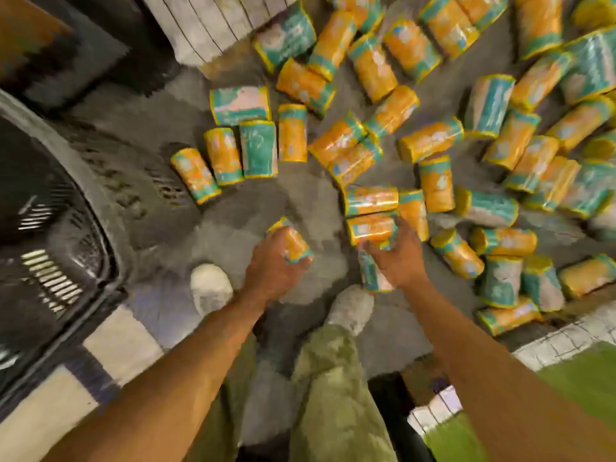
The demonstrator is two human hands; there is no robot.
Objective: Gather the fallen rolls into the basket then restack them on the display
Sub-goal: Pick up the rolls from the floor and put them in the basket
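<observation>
Several orange-and-teal wrapped rolls (430,141) lie scattered over the grey floor, mostly at the centre and right. My left hand (271,266) grips one roll (295,243) just above the floor. My right hand (396,258) holds another roll (371,275) underneath it, and its fingers touch a roll (370,228) lying on the floor. The dark plastic basket (53,228) stands at the left, its slotted wall visible. The picture is blurred by motion.
My two white shoes (210,286) and green trouser legs (330,378) are below the hands. A stack of white packs (213,25) stands at the top. A green surface (573,388) with white packs fills the lower right.
</observation>
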